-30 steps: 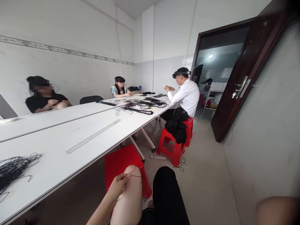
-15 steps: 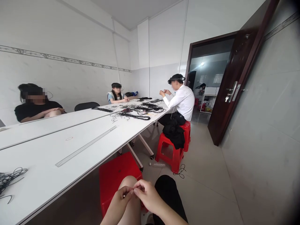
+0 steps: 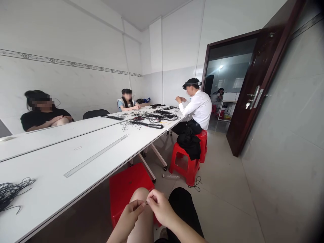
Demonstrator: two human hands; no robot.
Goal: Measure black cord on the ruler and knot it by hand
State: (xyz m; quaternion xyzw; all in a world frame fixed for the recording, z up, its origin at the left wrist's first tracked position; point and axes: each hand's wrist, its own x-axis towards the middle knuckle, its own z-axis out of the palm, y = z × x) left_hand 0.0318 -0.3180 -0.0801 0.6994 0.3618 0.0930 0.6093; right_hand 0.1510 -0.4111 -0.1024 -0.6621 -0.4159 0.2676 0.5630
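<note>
My left hand (image 3: pixel 133 212) and my right hand (image 3: pixel 159 206) meet above my bare knee at the bottom of the view. Both pinch the ends of a thin black cord (image 3: pixel 146 203) between thumb and fingertips. The cord is tiny and mostly hidden by my fingers. A bundle of black cords (image 3: pixel 11 193) lies on the white table (image 3: pixel 63 158) at the far left, well away from my hands. A long clear ruler (image 3: pixel 96 156) rests on the table's middle.
A red stool (image 3: pixel 129 189) stands in front of my knees. Further on, a person in a white shirt sits on red stools (image 3: pixel 188 158) beside heaps of black cords (image 3: pixel 154 118). Two more people sit across the table. A dark door (image 3: pixel 258 87) stands ajar on the right.
A second ago only my left hand held the cord on my knee; my right hand has come in from the right and now pinches it too. The view shifted slightly.
</note>
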